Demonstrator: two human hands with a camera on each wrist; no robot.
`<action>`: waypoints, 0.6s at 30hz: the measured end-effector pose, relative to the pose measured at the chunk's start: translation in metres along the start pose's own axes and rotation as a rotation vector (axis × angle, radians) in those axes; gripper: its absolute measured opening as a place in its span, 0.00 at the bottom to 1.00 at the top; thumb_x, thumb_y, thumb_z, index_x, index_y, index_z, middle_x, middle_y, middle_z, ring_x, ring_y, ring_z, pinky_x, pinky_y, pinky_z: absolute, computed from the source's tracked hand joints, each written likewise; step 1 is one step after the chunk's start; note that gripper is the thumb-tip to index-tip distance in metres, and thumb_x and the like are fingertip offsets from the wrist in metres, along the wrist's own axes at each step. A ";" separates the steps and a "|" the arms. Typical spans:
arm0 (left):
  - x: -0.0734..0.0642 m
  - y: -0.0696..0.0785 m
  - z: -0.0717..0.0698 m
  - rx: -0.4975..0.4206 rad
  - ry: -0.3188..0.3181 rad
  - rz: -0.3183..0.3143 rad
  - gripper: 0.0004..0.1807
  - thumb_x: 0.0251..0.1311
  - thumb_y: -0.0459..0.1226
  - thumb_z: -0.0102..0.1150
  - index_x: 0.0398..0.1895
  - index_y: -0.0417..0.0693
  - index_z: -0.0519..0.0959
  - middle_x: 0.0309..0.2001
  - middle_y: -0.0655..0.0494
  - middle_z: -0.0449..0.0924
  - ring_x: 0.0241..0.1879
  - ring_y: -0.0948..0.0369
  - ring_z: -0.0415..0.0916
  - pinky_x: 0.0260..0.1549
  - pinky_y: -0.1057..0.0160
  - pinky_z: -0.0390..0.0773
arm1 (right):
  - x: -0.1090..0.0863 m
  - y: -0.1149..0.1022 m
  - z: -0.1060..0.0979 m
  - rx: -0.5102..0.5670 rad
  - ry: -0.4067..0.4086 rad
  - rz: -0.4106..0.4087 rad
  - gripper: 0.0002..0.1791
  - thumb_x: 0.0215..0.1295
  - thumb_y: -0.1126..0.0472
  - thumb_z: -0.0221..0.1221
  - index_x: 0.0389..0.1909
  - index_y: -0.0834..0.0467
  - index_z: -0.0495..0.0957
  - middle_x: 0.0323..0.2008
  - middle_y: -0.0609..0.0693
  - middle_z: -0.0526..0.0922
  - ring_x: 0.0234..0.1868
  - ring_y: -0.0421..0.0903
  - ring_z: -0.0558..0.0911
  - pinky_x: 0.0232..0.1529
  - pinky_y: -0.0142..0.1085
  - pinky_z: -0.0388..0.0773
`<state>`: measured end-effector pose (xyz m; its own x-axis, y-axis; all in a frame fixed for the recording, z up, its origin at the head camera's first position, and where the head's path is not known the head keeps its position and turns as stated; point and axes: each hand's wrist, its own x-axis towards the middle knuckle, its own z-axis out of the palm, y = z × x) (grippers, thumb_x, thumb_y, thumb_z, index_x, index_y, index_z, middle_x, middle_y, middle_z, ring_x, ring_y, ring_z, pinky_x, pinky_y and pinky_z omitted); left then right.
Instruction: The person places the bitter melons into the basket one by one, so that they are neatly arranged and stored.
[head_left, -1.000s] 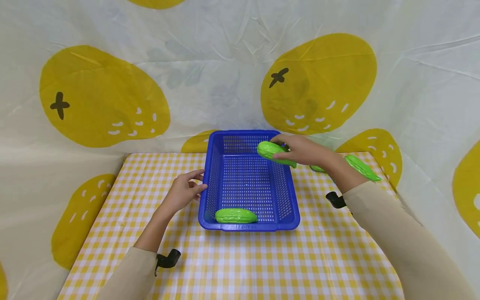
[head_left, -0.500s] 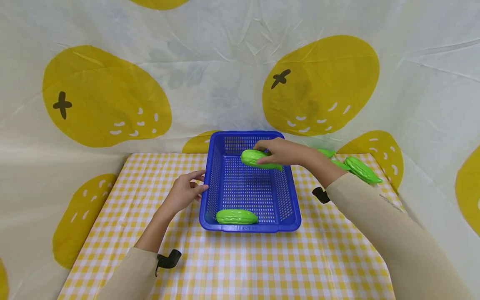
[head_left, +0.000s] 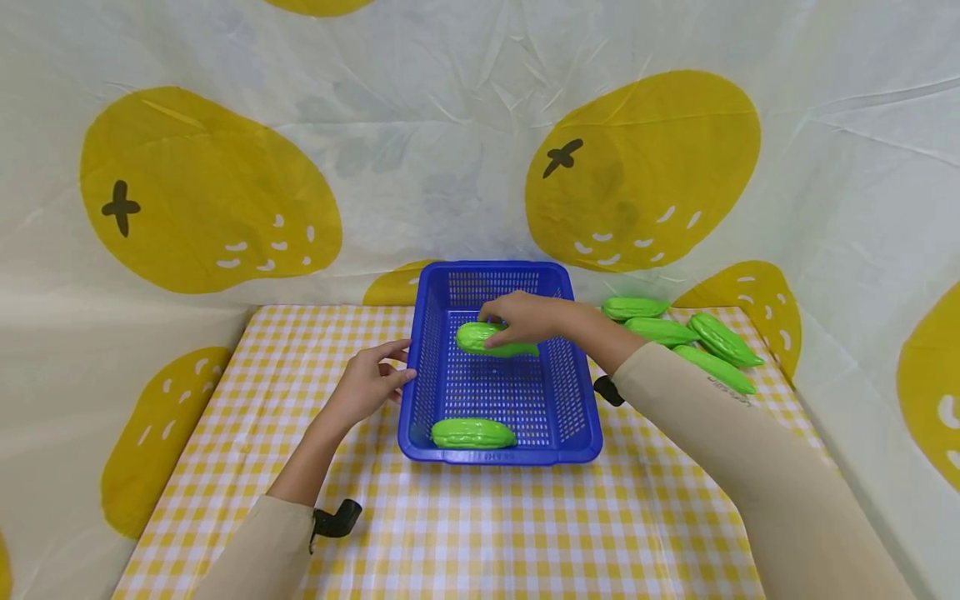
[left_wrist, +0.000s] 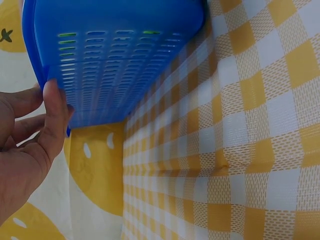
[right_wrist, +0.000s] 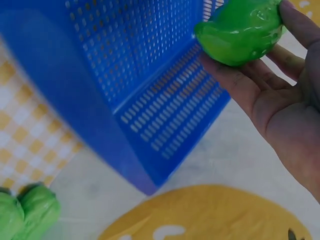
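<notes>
In the head view a blue plastic basket [head_left: 495, 383] stands mid-table. My right hand [head_left: 517, 317] holds a bright green bitter melon [head_left: 474, 337] over the basket's inside, the thumb on the near side and fingers on the far side. The right wrist view shows this bitter melon [right_wrist: 245, 32] between thumb and fingertips, level with the basket's opening. A second bitter melon [head_left: 472, 433] lies along the basket's near wall. My left hand [head_left: 363, 383] grips the basket's left rim, with the thumb tip at its edge and other fingers against the outer side, as the left wrist view shows.
Several more bitter melons [head_left: 660, 332] lie together on the table right of the basket. A yellow-and-white checked cloth [head_left: 487, 533] covers the table. A white curtain [head_left: 450, 150] with big yellow fruit prints hangs close behind the basket and at both sides.
My right hand has carried the bitter melon left from over the basket's right rim and lowered it into the basket's middle. More of the melons on the right now show. My left hand stays put.
</notes>
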<state>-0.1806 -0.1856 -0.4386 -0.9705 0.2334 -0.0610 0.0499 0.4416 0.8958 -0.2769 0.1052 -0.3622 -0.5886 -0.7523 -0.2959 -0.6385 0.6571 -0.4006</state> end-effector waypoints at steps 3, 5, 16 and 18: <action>-0.001 0.000 0.000 0.000 0.000 0.001 0.30 0.69 0.30 0.63 0.73 0.36 0.70 0.56 0.34 0.78 0.29 0.59 0.82 0.30 0.46 0.90 | 0.007 -0.004 0.006 -0.023 -0.023 -0.036 0.24 0.73 0.49 0.63 0.62 0.60 0.78 0.52 0.54 0.85 0.53 0.50 0.82 0.58 0.45 0.82; -0.001 0.001 0.000 -0.003 0.004 -0.004 0.30 0.69 0.30 0.64 0.73 0.37 0.70 0.55 0.35 0.78 0.29 0.60 0.82 0.31 0.46 0.90 | 0.010 -0.007 0.008 -0.038 -0.038 -0.059 0.24 0.74 0.50 0.63 0.62 0.60 0.78 0.52 0.55 0.85 0.53 0.50 0.82 0.59 0.44 0.83; -0.001 -0.001 0.001 -0.017 0.010 -0.007 0.30 0.69 0.30 0.64 0.73 0.37 0.70 0.56 0.35 0.78 0.29 0.59 0.82 0.30 0.46 0.90 | 0.024 -0.023 0.023 -0.054 -0.166 -0.006 0.24 0.74 0.51 0.63 0.64 0.60 0.78 0.58 0.55 0.84 0.61 0.51 0.82 0.65 0.42 0.81; 0.000 -0.001 0.001 -0.019 0.006 -0.004 0.30 0.69 0.31 0.64 0.73 0.38 0.70 0.56 0.35 0.78 0.29 0.58 0.82 0.30 0.46 0.90 | 0.026 -0.024 0.026 -0.045 -0.190 0.003 0.25 0.74 0.51 0.63 0.64 0.60 0.78 0.58 0.56 0.84 0.62 0.52 0.81 0.66 0.42 0.81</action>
<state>-0.1802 -0.1852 -0.4396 -0.9720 0.2266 -0.0622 0.0414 0.4256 0.9039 -0.2637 0.0684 -0.3830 -0.4889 -0.7428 -0.4574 -0.6611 0.6576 -0.3613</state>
